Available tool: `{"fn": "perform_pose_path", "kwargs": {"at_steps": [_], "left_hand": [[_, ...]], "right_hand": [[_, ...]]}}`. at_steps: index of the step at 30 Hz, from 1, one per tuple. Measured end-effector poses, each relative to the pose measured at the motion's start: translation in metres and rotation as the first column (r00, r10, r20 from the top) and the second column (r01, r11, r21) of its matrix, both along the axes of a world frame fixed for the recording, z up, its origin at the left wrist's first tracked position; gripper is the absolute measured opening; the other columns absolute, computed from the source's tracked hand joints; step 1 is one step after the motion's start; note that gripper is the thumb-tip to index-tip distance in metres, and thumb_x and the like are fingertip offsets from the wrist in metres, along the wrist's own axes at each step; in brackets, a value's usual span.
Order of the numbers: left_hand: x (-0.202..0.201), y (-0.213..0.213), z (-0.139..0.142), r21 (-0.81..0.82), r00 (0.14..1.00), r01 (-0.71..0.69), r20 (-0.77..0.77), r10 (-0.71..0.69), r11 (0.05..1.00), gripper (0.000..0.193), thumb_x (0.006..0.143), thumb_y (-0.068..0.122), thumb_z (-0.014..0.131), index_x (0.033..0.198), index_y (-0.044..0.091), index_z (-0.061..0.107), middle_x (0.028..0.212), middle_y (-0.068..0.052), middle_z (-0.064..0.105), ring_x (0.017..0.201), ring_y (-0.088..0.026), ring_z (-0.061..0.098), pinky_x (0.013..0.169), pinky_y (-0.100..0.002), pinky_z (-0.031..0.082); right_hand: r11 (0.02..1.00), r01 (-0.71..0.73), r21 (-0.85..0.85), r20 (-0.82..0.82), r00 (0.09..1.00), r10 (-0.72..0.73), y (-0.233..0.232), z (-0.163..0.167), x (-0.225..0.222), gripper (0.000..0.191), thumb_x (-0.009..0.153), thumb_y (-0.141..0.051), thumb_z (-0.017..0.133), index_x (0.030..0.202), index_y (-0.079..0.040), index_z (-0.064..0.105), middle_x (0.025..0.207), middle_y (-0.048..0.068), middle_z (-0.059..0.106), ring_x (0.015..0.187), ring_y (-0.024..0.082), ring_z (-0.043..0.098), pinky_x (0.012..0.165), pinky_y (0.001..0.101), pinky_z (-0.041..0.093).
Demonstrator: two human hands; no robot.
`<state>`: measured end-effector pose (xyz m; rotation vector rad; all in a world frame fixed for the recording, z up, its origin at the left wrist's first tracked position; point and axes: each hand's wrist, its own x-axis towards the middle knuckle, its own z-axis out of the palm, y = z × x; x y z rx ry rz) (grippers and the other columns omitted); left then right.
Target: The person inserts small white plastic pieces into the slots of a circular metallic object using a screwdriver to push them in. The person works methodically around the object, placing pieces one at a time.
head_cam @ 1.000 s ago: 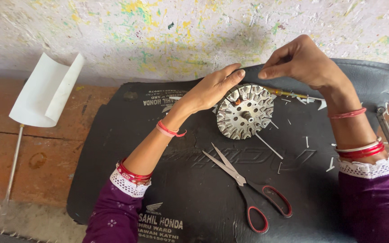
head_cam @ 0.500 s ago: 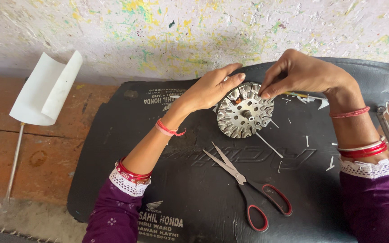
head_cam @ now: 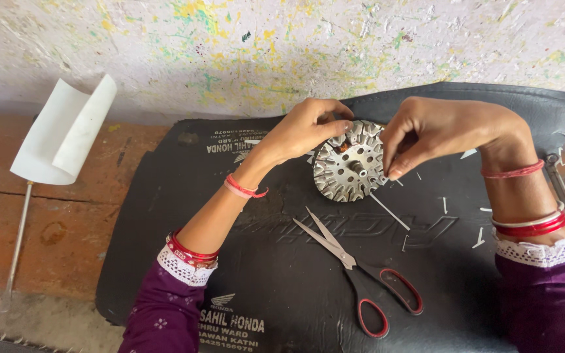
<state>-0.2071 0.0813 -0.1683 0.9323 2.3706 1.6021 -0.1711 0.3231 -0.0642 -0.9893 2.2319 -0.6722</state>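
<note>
On mat, left hand (head_cam: 302, 134), right hand (head_cam: 439, 131) pinching stator (head_cam: 350, 162)

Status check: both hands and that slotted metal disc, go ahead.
Left hand steadying slotted metal disc. Right hand pinching at its rim. Open scissors lie apart, nearer the person.

silver slotted disc (head_cam: 350, 163), black mat (head_cam: 282, 261), red/black scissors (head_cam: 361, 274), purple sleeves (head_cam: 544, 301)

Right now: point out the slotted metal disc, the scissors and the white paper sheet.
slotted metal disc (head_cam: 351, 163), head view, on its flat face beside the hub.
scissors (head_cam: 346, 259), head view, at the pivot where the blades cross.
white paper sheet (head_cam: 60, 134), head view, middle of the curled sheet.
</note>
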Motion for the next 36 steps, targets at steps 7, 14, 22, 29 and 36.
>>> {"fn": "perform_pose_path", "kwargs": {"at_steps": [7, 14, 22, 29, 36], "left_hand": [[0.01, 0.006, 0.012, 0.022, 0.999, 0.006, -0.054, -0.005, 1.0, 0.036, 0.093, 0.03, 0.073, 0.112, -0.001, 0.071, 0.08, -0.007, 0.075, 0.071, -0.009, 0.065, 0.064, -0.028, 0.052], [0.05, 0.009, 0.038, -0.072, 0.678, -0.296, -0.718, 0.157, 0.953, 0.023, 0.077, 0.019, 0.083, 0.095, 0.006, 0.078, 0.077, -0.012, 0.071, 0.077, -0.03, 0.069, 0.07, -0.041, 0.052], [0.089, 0.013, 0.067, -0.579, 0.888, 0.294, -0.13, -0.442, 0.761, 0.069, 0.074, 0.024, 0.084, 0.13, -0.005, 0.057, 0.078, -0.017, 0.072, 0.076, -0.032, 0.073, 0.067, -0.043, 0.054], [0.085, 0.005, 0.075, -0.641, 0.896, 0.286, -0.085, -0.436, 0.713, 0.108, 0.075, 0.027, 0.082, 0.152, -0.014, 0.019, 0.074, -0.022, 0.069, 0.071, -0.034, 0.072, 0.065, -0.041, 0.055], [0.083, 0.003, 0.073, -0.631, 0.9, 0.277, -0.094, -0.426, 0.725, 0.101, 0.076, 0.031, 0.082, 0.149, -0.014, 0.028, 0.077, -0.022, 0.069, 0.075, -0.034, 0.07, 0.065, -0.043, 0.054]], "right_hand": [[0.992, -0.125, -0.029, -0.042, 0.991, 0.124, -0.01, 0.013, 0.016, 0.019, 0.072, -0.018, 0.083, 0.087, -0.007, 0.084, 0.074, 0.004, 0.081, 0.057, 0.012, 0.073, 0.05, 0.0277, 0.055], [0.977, -0.192, -0.094, -0.147, 0.973, 0.177, -0.016, 0.019, 0.026, 0.017, 0.073, -0.016, 0.082, 0.088, -0.008, 0.083, 0.072, 0.003, 0.08, 0.058, 0.012, 0.072, 0.051, 0.0269, 0.054], [0.99, 0.08, -0.116, -0.428, 0.895, -0.122, 0.008, 0.031, 0.03, 0.018, 0.075, -0.017, 0.085, 0.091, -0.008, 0.085, 0.073, 0.002, 0.076, 0.061, 0.014, 0.065, 0.052, 0.0295, 0.052], [0.884, 0.18, -0.431, -0.582, 0.693, -0.424, 0.01, 0.01, 0.005, 0.011, 0.088, -0.009, 0.082, 0.098, -0.006, 0.081, 0.084, 0.005, 0.076, 0.068, 0.009, 0.065, 0.062, 0.0269, 0.052], [0.798, 0.174, -0.576, -0.466, 0.732, -0.496, -0.027, -0.042, -0.016, 0.009, 0.088, -0.008, 0.083, 0.096, -0.004, 0.081, 0.083, 0.005, 0.076, 0.069, 0.007, 0.067, 0.062, 0.0247, 0.054]]}}
